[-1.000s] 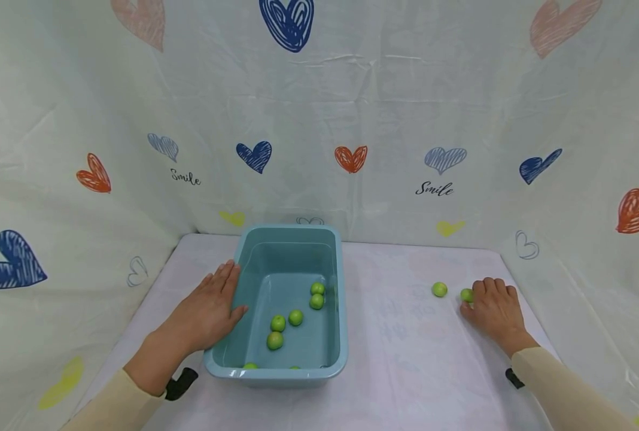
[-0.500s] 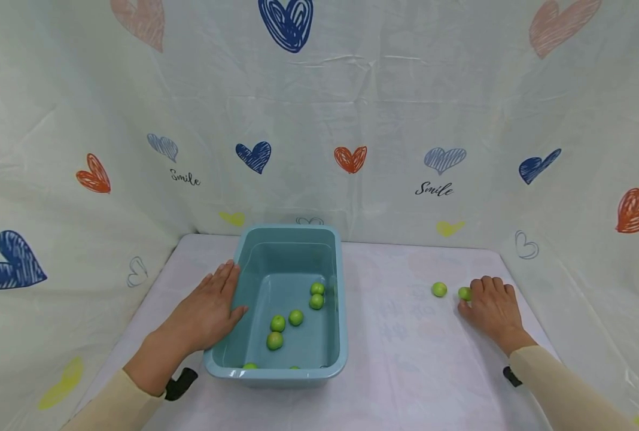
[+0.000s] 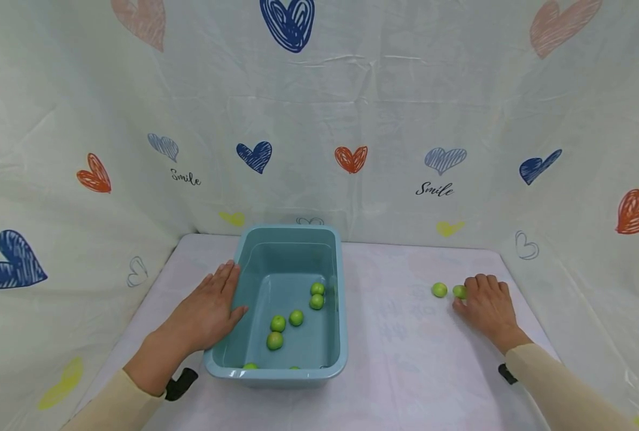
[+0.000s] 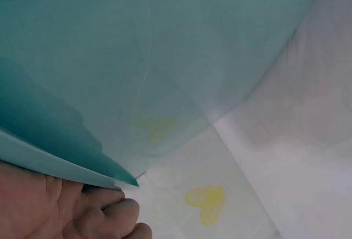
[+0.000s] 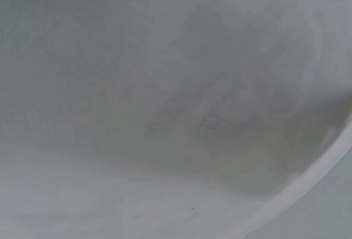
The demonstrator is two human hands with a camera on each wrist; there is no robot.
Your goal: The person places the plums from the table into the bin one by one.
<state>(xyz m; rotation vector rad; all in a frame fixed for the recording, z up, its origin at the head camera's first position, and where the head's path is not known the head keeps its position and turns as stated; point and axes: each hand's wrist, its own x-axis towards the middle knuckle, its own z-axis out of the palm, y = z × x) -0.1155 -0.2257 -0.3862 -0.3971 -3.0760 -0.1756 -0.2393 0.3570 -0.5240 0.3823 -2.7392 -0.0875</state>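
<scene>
My left hand [image 3: 207,309] rests along the left rim of a blue-green plastic basin [image 3: 343,317], fingers straight and thumb over the edge. In the left wrist view, that hand's curved fingers [image 4: 104,214] lie below the basin's rim. Several small round green fruits [image 3: 296,317] lie on the basin floor, some partly hidden by the near wall. At the right of the table, my right hand [image 3: 488,309] holds another green fruit [image 3: 459,291] between thumb and fingers, low over the cloth. Just left of it sits a loose green fruit [image 3: 440,290], apart from the held one.
A pale cloth [image 3: 389,359] covers the table. Behind and at both sides hangs a white plastic sheet [image 3: 384,120] printed with hearts. The right wrist view shows only a blurred pale surface [image 5: 165,112] and shadow.
My right hand has slid slightly left with the green fruit, closing the gap to the loose one. My left hand and the basin have stayed put.
</scene>
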